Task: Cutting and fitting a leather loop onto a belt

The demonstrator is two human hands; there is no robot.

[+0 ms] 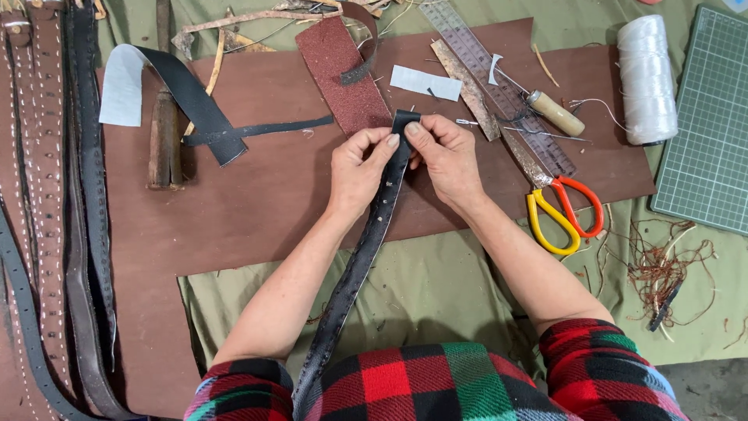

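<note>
Between both hands, studded black strap [366, 242]

1 scissors [562, 204], 1 thread spool [647, 78], 1 ruler [499, 86], 1 awl [555, 112], 1 sandpaper strip [339, 74], 1 cutting mat [707, 125].

The strap [366, 234] pinched between the left hand [360, 168] and right hand [446, 156] was black with pale stitching along its edges, and the sleeves [600, 366] near the camera were red, green and black plaid. To the right lay scissors [565, 210] with one yellow and one red handle (blades dull grey), a white spool of thread [647, 78] and a green gridded cutting mat [705, 125]. The board [257, 195] was reddish brown over an olive cloth [436, 288], with dark red sandpaper [343, 74] at the far side.
</note>
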